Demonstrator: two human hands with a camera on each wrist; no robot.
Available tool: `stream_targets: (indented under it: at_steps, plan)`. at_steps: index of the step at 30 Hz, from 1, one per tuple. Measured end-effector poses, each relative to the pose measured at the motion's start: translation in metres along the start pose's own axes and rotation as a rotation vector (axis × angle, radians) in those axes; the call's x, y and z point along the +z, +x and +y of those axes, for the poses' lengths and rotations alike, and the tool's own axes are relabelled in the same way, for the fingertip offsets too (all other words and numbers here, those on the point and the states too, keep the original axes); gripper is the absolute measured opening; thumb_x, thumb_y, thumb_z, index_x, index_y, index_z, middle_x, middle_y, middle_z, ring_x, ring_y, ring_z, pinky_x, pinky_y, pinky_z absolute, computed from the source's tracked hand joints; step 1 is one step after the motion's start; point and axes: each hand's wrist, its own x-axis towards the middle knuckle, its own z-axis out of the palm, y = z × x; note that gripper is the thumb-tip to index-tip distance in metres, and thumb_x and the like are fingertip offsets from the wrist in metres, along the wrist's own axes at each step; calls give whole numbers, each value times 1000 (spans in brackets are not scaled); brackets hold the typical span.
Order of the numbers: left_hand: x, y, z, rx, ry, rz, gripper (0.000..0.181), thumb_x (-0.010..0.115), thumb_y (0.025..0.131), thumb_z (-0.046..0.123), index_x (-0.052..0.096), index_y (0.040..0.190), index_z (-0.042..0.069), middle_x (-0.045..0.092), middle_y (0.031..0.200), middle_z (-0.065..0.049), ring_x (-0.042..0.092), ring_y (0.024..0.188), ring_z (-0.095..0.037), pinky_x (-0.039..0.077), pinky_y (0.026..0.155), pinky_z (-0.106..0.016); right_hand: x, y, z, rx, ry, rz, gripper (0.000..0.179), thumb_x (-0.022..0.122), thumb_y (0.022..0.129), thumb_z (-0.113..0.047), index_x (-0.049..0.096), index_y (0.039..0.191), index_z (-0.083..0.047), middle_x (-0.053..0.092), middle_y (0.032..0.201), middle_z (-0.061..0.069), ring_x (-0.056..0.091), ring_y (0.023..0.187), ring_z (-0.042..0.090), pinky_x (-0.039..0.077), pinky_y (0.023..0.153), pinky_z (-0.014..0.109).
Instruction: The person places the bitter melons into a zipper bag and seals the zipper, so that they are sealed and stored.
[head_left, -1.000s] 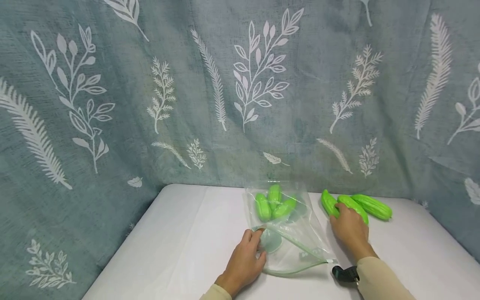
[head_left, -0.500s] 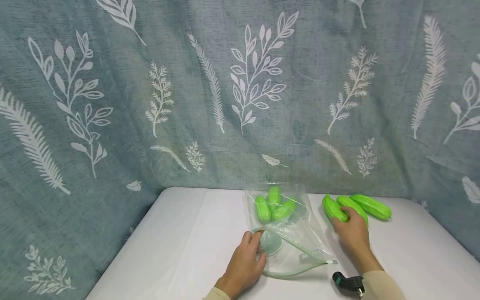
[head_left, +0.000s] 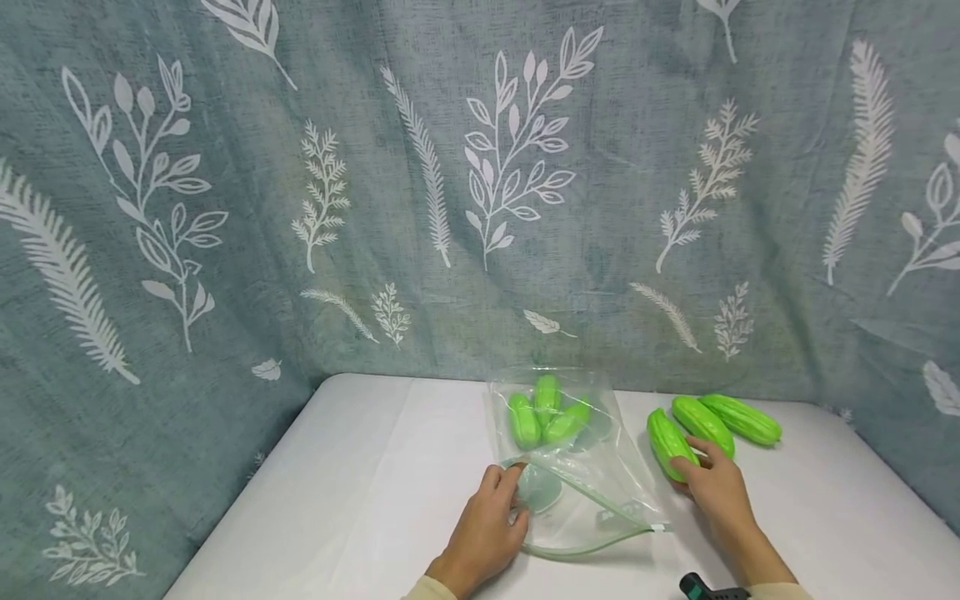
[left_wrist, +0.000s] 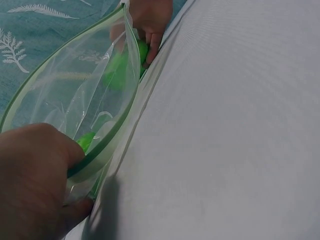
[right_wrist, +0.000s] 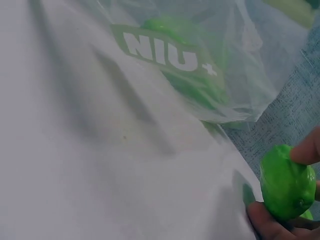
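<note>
One ridged green vegetable (head_left: 667,442) in the right hand (head_left: 718,493), thumb on one side, fingers on the other. Glossy, vivid, oblong; long grooves run along the skin. The right wrist view shows its blunt end, with a small nub at the centre. It is to the right of a clear bag (head_left: 600,467), apart from it; cannot tell whether it touches the surface below.

Two more of the same kind, a middle vegetable (head_left: 702,423) and a far vegetable (head_left: 742,419), lie close together just beyond the right hand. Three bagged vegetables (head_left: 547,400) sit in the bag's far end, seen through the plastic.

Left hand (head_left: 483,525) pinches the left end of the bag's green rim (head_left: 577,552); the mouth gapes. White tab (head_left: 659,527) at the rim's right corner.

Writing: "NIU" and a small plus sign, white on a green printed band (right_wrist: 165,52), right wrist view.

Surface (head_left: 360,500) white and smooth, with rounded far corners. Behind and at the sides, a grey-green curtain (head_left: 420,333) with white leaf and sprig prints. Beige sleeves (head_left: 431,588); black wrist device (head_left: 708,589) by the right cuff.
</note>
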Motion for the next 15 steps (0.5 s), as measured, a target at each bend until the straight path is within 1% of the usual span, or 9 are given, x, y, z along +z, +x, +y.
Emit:
stream_targets:
  at_steps: [2,4,7,12,15]
  plan:
    - [1,0,1,-1,4,2,61,74,82,7,52,139,11,45,96,6,47,74,3,48,65,-14,-2,-2,2,27,45,-8,73,57,98,-29,25,156,2,34,149,35,44,132,45,53,93,36]
    - [2,-1,1,-2,4,-1,61,74,82,7,52,139,11,45,96,6,47,74,2,48,65,-14,-3,-4,5,51,71,1,73,58,97,-28,25,156,2,35,150,35,44,133,44,55,86,27]
    - [2,-1,2,-9,2,-13,61,73,83,8,52,139,11,45,97,6,48,75,2,49,66,-14,-2,-7,7,69,98,8,74,59,96,-25,25,157,1,36,150,33,43,134,42,56,81,21]
    - [0,1,2,-11,2,-7,60,73,83,8,51,140,10,45,97,6,50,77,2,50,68,-14,-3,-12,8,69,158,-22,74,58,98,-24,22,157,1,35,149,34,42,135,43,57,84,24]
    - [0,0,2,-17,6,-12,60,73,84,9,51,140,11,45,97,7,51,79,1,51,69,-14,-4,-17,9,63,226,-35,71,56,99,-20,21,157,3,35,148,35,45,131,42,57,85,27]
